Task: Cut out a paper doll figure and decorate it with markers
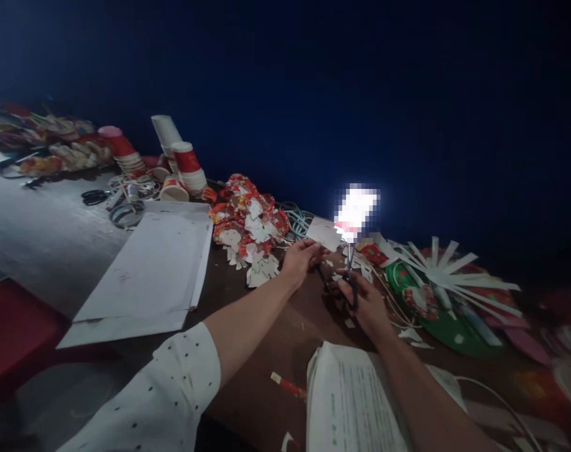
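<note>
My left hand (301, 258) is closed, its fingertips pinching the lower edge of a piece of white paper (323, 233). A pair of scissors (352, 267) is in my right hand (366, 302), with my fingers through the handles and the blades pointing up and away from me. Just beyond the scissors glows a bright, pixelated rectangle (358, 208), too blurred to identify. Small white paper scraps (338, 276) lie around both hands on the dark brown table (252, 351). To the left is a heap of red and white paper cut-outs (247, 220).
White boards or sheets (148, 267) lie at left, with stacked paper cups (188, 166) behind. Coiled cable (297, 220) runs along the back. A white strip fan (448, 273) rests over a green disc (468, 336) at right. An open book (351, 395) lies nearest me; a red stool (19, 339) stands left.
</note>
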Tool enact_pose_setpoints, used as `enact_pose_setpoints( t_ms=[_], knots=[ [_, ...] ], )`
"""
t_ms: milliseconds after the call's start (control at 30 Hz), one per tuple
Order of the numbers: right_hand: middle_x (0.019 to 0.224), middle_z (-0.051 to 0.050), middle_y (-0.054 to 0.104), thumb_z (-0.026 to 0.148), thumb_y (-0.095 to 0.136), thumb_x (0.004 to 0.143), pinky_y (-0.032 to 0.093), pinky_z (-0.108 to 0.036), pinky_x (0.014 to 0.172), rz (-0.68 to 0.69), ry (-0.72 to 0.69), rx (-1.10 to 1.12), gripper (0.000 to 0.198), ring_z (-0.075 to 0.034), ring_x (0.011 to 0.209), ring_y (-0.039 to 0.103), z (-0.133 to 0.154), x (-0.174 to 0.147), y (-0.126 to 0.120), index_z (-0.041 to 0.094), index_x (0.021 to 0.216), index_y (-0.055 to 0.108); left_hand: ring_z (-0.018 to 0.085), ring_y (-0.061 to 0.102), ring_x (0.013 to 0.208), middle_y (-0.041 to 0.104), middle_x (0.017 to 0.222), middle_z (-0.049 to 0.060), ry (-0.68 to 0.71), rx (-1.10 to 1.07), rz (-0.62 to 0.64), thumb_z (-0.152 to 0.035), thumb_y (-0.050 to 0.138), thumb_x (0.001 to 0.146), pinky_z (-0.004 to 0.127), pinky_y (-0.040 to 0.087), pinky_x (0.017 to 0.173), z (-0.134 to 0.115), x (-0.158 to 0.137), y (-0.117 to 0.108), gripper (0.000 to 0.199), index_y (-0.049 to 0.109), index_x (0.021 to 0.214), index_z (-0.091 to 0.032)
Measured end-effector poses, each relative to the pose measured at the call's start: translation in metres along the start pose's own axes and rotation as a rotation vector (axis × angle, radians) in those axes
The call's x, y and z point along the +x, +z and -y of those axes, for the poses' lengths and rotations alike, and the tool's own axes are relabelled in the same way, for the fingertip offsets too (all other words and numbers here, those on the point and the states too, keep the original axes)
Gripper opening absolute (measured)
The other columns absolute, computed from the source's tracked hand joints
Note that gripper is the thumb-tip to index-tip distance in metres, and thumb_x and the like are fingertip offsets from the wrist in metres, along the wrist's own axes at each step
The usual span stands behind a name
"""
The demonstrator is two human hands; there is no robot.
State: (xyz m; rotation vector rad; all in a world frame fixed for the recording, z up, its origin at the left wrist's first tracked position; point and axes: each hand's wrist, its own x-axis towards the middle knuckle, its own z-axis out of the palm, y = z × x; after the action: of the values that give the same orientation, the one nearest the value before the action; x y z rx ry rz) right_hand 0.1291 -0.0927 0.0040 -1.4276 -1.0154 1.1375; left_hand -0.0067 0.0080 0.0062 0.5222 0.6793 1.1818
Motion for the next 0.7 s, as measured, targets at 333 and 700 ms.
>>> enact_pose_setpoints(
  t_ms=[333,700],
  knots=[
    [0.069,-0.003,0.07,0.051,0.08,0.06,0.034,-0.022,0.036,0.04,0.034,-0.12,0.056,-0.012,0.045,0.051,0.006,-0.001,0.005,0.019,0.105,0.071,0.013,0.068,0.073,0.067,0.071,0.002,-0.018,-0.048,0.063,-0.022,0.079,0.065,0.026,0.053,0.075,0.007,0.0,0.0,0.029,0.053,0.075,-0.013],
    [0.069,-0.003,0.068,0.052,0.076,0.066,0.044,-0.025,0.048,0.043,-0.066,-0.081,0.048,-0.015,0.056,0.057,0.007,-0.002,0.015,0.019,0.101,0.07,0.007,0.051,0.048,0.058,0.059,-0.004,-0.037,0.092,0.137,-0.034,0.081,0.057,0.024,0.042,0.052,0.019,-0.009,0.004,0.038,0.051,0.071,-0.015]
  ],
)
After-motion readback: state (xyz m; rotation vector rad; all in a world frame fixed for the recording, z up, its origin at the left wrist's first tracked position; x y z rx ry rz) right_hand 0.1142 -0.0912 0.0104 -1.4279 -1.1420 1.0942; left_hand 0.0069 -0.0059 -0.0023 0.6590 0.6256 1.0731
